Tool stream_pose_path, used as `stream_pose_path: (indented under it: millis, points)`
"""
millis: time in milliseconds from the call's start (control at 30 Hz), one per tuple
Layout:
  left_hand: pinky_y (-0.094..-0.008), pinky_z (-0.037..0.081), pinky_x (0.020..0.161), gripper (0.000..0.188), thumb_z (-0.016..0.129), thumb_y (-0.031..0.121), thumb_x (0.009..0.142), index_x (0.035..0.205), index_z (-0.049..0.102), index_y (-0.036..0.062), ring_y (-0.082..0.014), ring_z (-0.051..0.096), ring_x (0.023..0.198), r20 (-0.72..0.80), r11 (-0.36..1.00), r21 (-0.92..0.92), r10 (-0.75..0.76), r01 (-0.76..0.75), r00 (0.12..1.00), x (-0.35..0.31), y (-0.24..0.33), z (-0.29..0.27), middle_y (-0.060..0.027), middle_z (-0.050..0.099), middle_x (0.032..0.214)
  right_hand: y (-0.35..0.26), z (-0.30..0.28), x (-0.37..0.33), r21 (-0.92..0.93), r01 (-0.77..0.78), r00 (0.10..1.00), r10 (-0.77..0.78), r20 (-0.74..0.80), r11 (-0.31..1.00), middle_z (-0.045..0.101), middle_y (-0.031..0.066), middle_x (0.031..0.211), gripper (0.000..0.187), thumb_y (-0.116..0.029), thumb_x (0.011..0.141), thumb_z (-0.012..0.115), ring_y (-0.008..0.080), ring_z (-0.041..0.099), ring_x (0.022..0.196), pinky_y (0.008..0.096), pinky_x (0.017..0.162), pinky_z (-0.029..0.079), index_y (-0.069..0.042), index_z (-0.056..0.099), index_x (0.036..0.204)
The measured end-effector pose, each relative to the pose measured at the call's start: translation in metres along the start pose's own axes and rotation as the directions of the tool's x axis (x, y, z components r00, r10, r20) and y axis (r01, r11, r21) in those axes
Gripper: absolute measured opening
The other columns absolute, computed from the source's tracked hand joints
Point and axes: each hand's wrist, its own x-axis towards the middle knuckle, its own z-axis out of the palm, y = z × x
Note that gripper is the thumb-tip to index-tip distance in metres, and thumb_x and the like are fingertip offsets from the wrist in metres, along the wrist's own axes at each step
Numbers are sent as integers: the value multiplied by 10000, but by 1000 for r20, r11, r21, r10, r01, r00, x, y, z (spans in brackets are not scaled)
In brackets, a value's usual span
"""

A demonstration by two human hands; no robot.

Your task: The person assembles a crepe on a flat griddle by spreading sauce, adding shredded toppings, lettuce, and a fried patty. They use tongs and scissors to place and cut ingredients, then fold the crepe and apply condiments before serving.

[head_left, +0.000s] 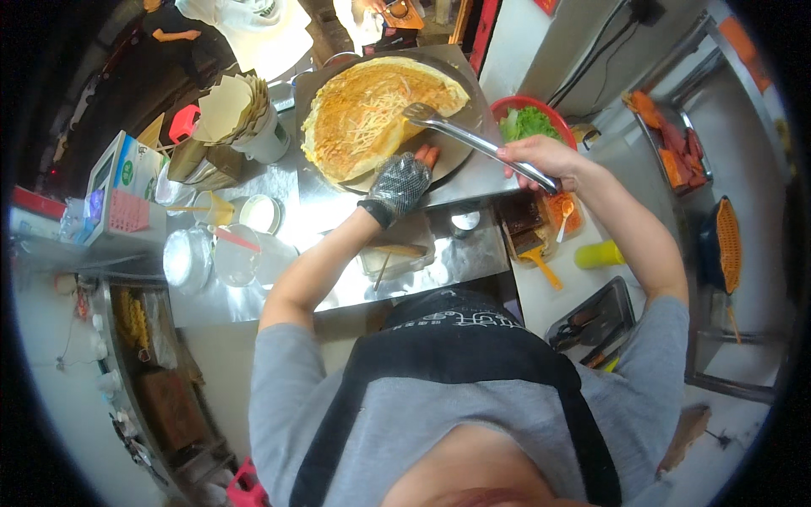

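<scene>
A large round crêpe (346,114) covers most of the round griddle (452,165), with shredded filling across its middle. Its near right edge is raised and folded inward. My left hand (400,182), in a dark mesh glove that leaves the fingertips bare, is at this raised edge, fingers stretched out to the right. Whether the fingertips touch the crêpe is hard to see. In my right hand (541,160) is a pair of metal tongs (477,144), gripped near the end. Their slotted tip rests over the filling, beside the folded edge.
Right of the griddle stands a red bowl of lettuce (528,124). Nearer are sauce trays with a yellow-handled tool (541,266) and a yellow-green bottle (598,254). Paper bags (232,110) fill a white bucket on the left. People stand beyond the counter.
</scene>
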Motion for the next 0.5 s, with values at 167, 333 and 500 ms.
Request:
stream_pose_path:
  millis: [167,333,500]
  points:
    - [-405,484,782,541,496,43,786,1320,408,48,-303,602,865,-22,995,-91,-42,40,999,0,10,-4,-197,540,1226,8,-7,-22,-2,-20,1000,20,-5,1000,608,-12,704,194,-257,915,557,27,560,492,151,393,440,-68,599,898]
    - [-448,434,793,289,512,111,790,1050,574,0,-300,555,929,266,977,97,-210,191,941,10,18,-19,-156,602,968,21,-2,-40,11,-27,1000,27,10,1000,608,-16,705,209,-264,918,547,29,557,488,154,401,442,-71,591,853]
    - [-405,459,793,324,606,181,782,1077,583,49,-302,568,901,297,951,-263,-80,162,951,-39,62,-83,-117,616,910,59,2,-61,-47,-26,999,27,28,999,597,-9,697,205,-262,911,552,47,560,493,172,407,441,-72,588,845]
